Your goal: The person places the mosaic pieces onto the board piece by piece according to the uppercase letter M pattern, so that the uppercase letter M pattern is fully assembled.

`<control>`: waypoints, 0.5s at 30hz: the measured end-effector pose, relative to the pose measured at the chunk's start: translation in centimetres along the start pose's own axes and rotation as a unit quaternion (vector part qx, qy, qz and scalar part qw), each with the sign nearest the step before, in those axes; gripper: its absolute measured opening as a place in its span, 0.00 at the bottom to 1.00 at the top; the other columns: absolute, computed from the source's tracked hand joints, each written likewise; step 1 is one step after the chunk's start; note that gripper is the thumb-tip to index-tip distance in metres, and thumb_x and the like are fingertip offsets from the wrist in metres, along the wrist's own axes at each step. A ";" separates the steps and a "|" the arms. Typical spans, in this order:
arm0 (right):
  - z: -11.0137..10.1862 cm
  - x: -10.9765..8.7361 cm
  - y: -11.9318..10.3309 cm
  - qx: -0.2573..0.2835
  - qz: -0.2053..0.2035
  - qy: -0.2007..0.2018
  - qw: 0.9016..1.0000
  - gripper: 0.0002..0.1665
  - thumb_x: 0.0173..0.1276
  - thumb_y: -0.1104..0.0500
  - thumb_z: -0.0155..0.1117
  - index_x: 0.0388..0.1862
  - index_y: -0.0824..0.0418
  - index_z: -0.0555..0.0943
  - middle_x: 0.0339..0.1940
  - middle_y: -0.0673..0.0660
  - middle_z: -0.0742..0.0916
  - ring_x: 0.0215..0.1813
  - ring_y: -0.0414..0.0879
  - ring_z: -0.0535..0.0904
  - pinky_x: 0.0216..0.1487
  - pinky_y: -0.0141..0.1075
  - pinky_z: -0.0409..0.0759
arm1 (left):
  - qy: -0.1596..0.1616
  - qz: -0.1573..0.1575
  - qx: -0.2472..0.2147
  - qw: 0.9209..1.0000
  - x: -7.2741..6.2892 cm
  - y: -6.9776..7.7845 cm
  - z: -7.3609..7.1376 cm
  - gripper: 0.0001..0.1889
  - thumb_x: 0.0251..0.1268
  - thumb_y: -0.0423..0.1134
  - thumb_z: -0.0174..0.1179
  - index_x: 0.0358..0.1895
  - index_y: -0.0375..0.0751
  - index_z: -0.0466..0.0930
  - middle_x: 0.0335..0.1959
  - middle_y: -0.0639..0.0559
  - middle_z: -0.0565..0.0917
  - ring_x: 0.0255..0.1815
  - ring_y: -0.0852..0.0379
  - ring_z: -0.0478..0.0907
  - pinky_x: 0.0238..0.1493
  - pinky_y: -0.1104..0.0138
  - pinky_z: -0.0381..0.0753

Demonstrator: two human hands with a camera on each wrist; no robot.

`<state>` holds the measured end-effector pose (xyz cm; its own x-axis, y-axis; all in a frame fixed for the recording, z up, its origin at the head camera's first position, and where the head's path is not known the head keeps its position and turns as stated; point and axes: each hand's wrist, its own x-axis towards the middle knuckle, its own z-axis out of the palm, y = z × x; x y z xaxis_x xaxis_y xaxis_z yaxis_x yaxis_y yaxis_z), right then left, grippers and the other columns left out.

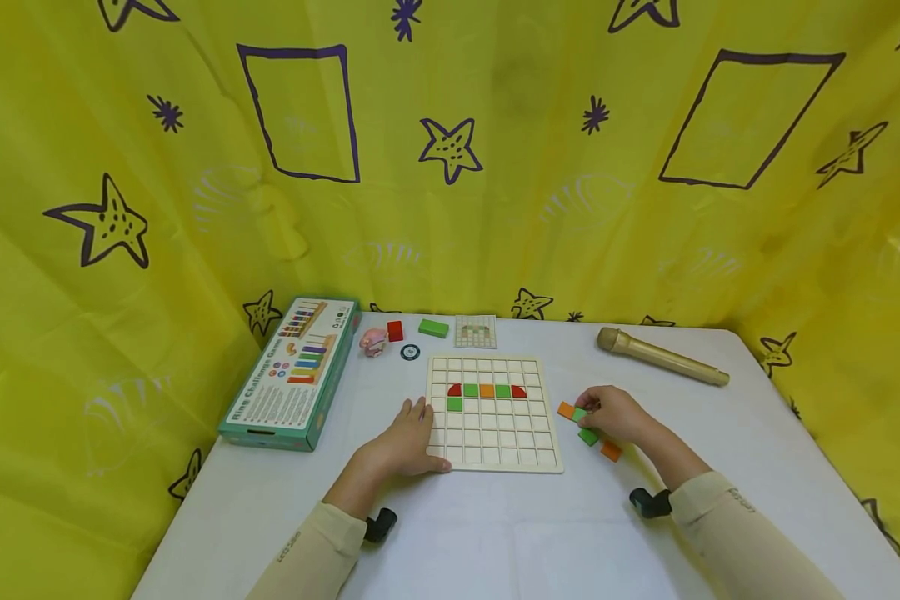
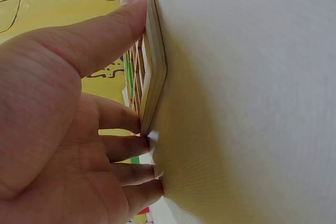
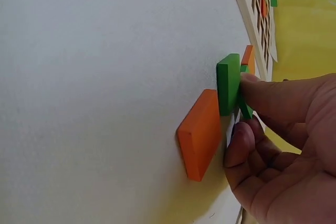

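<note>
My left hand (image 1: 405,442) rests at the left side of a square wooden grid board (image 1: 495,454). In the left wrist view its thumb lies on the board's edge, and the extended fingers touch the board's corner and the tablecloth. Right of the board, my right hand (image 1: 617,412) pinches a green square tile (image 1: 579,413) between thumb and fingers. Close by lie an orange tile (image 1: 566,409), another green tile (image 1: 588,437) and a second orange tile (image 3: 202,135). Red quarter-round tiles (image 1: 519,392), green tiles (image 1: 471,390) and an orange tile (image 1: 487,391) sit in the board's cells.
Behind the board lie a patterned card (image 1: 476,342), a green block (image 1: 433,328), a red block (image 1: 395,331), a pink figurine (image 1: 372,342) and a dark round token (image 1: 410,352). A game box (image 1: 288,375) stands left; a gold microphone (image 1: 663,357) lies back right.
</note>
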<state>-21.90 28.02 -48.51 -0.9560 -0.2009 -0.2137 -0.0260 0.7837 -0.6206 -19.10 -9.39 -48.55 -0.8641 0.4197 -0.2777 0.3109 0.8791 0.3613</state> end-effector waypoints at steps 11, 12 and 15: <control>0.2 -0.1 0.5 0.005 -0.024 0.026 0.999 0.13 0.60 0.64 0.76 0.42 0.65 0.82 0.36 0.54 0.83 0.40 0.49 0.77 0.44 0.43 0.78 | 0.002 0.004 0.003 1.000 0.0 -0.1 0.1 0.55 0.57 0.59 0.71 0.75 0.23 0.56 0.78 0.31 0.54 0.79 0.31 0.46 0.75 0.49 0.57; 0.3 -0.1 0.5 0.007 -0.025 0.028 0.999 0.13 0.60 0.65 0.76 0.42 0.64 0.82 0.36 0.54 0.83 0.40 0.49 0.77 0.44 0.43 0.78 | 0.002 0.005 0.004 1.000 0.0 -0.1 0.1 0.55 0.57 0.60 0.71 0.75 0.23 0.56 0.78 0.31 0.54 0.79 0.31 0.46 0.75 0.49 0.57; 0.4 -0.1 0.5 0.013 -0.029 0.033 0.999 0.13 0.59 0.65 0.75 0.42 0.65 0.83 0.36 0.54 0.83 0.39 0.49 0.78 0.44 0.44 0.78 | 0.002 0.005 0.006 1.000 0.0 -0.2 0.1 0.55 0.57 0.60 0.71 0.75 0.23 0.56 0.78 0.31 0.54 0.79 0.31 0.46 0.75 0.49 0.57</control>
<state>-21.67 28.24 -49.08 -0.9703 -0.2053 -0.1279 -0.0741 0.7558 -0.6506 -19.10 -9.50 -48.72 -0.8626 0.4280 -0.2695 0.3251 0.8774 0.3529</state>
